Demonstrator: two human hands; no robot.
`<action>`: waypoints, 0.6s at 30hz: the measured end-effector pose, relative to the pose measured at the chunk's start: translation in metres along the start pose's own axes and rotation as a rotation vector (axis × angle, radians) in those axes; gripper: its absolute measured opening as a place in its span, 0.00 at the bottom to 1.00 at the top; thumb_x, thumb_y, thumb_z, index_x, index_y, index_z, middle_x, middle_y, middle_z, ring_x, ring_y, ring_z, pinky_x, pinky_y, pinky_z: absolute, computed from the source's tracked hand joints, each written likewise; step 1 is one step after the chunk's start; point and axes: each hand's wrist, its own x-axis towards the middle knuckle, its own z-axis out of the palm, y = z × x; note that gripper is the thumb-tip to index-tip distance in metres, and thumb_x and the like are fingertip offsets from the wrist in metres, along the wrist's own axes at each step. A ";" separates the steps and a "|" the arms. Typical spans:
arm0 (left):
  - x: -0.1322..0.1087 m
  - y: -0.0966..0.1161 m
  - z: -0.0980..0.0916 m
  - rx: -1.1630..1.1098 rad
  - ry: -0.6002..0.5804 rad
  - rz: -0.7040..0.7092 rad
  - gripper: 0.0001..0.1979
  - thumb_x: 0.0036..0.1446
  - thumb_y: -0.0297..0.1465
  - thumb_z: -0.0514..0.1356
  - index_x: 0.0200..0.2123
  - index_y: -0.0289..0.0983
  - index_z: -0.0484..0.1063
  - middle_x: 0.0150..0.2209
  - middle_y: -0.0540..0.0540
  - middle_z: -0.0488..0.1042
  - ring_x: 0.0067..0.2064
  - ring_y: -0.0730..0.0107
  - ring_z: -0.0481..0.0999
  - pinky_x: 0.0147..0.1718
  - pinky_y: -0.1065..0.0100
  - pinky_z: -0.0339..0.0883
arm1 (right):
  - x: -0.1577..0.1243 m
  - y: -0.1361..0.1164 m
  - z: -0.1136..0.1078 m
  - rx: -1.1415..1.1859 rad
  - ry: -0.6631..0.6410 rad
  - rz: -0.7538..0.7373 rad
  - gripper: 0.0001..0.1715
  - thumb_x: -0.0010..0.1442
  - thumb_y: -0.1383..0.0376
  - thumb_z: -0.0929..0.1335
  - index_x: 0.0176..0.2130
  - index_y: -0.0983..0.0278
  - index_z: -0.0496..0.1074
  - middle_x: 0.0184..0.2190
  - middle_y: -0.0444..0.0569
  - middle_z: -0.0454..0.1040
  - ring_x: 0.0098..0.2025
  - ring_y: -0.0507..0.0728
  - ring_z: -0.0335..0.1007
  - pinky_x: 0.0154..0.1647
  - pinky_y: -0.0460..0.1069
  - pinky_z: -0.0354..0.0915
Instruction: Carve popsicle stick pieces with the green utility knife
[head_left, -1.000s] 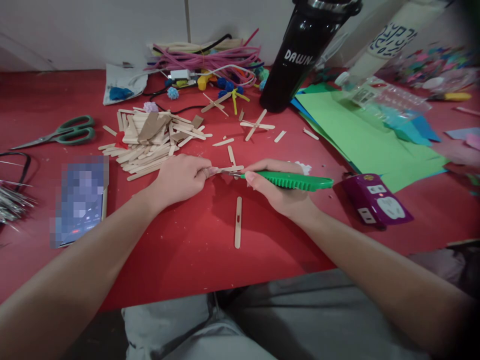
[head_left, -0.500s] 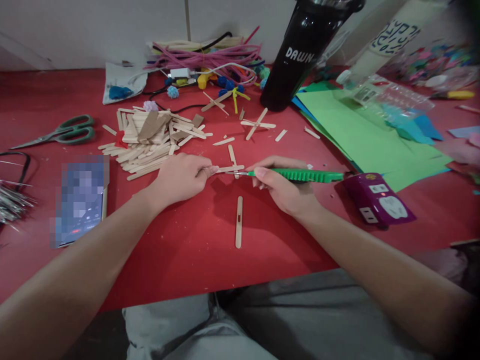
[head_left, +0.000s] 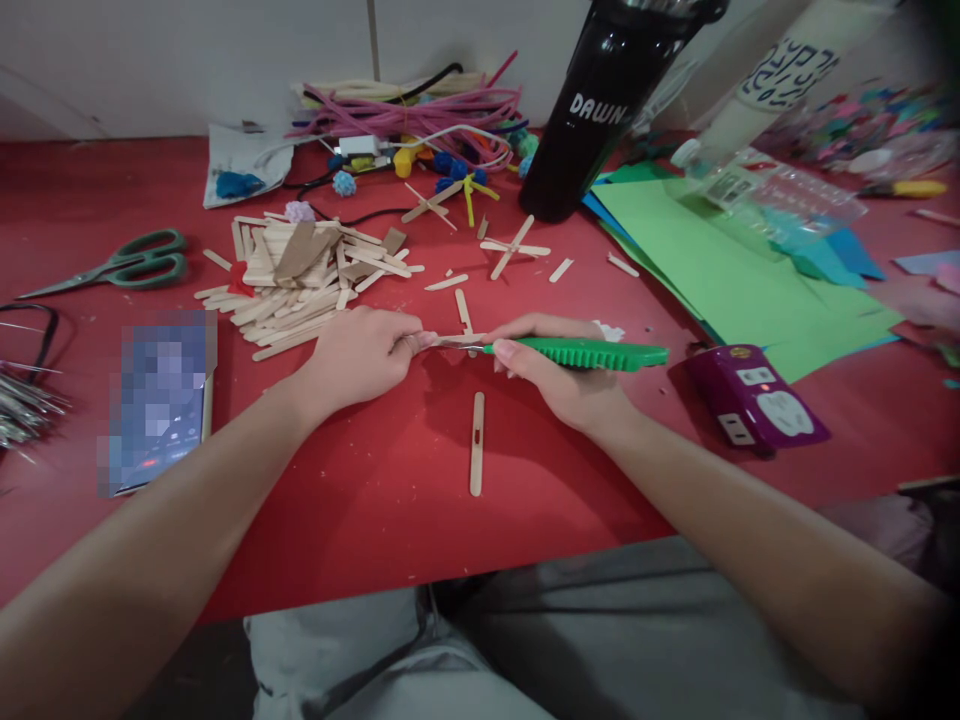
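Observation:
My left hand is closed on the left end of a wooden craft stick, pinched low over the red table. My right hand grips a green utility knife, its blade pointing left along the held stick near my left fingertips. Just behind the held stick lies another craft stick, set nearly at right angles to it. Closer to me rests a craft stick with a small slot in its middle. Part of the held stick is hidden by the blade and my fingers.
A heap of craft sticks lies behind my left hand, with scissors and a phone further left. A black bottle, green paper and a purple box with sockets stand or lie to the right. Crossed sticks lie behind.
The knife has slid left along the held stick, its blade now reaching close to my left fingers. My right hand has shifted slightly left with it; my left hand is almost still.

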 end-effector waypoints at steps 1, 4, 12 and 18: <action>0.000 0.000 0.000 0.000 0.001 0.000 0.21 0.63 0.42 0.47 0.34 0.40 0.78 0.26 0.47 0.75 0.28 0.67 0.68 0.27 0.65 0.49 | 0.000 0.000 0.000 0.000 0.001 -0.003 0.07 0.58 0.61 0.71 0.34 0.61 0.78 0.25 0.43 0.76 0.26 0.51 0.70 0.29 0.47 0.67; 0.000 0.000 0.000 0.000 -0.008 -0.002 0.22 0.63 0.43 0.47 0.34 0.40 0.77 0.26 0.47 0.74 0.28 0.67 0.67 0.27 0.65 0.49 | 0.000 -0.001 0.000 0.000 -0.005 -0.004 0.07 0.58 0.61 0.71 0.35 0.61 0.78 0.25 0.43 0.77 0.27 0.51 0.71 0.29 0.47 0.67; 0.001 0.000 0.000 -0.004 -0.019 0.010 0.21 0.62 0.41 0.47 0.35 0.40 0.78 0.27 0.47 0.75 0.28 0.67 0.67 0.27 0.66 0.48 | 0.000 -0.003 0.001 -0.014 -0.014 -0.010 0.05 0.57 0.62 0.71 0.34 0.61 0.78 0.26 0.43 0.78 0.27 0.51 0.72 0.30 0.47 0.68; 0.000 0.000 -0.001 -0.021 -0.022 0.001 0.21 0.62 0.42 0.47 0.36 0.40 0.78 0.26 0.47 0.74 0.27 0.68 0.66 0.27 0.65 0.48 | 0.000 -0.002 0.001 -0.021 -0.033 -0.025 0.05 0.58 0.62 0.70 0.35 0.60 0.78 0.26 0.43 0.78 0.27 0.52 0.72 0.31 0.48 0.69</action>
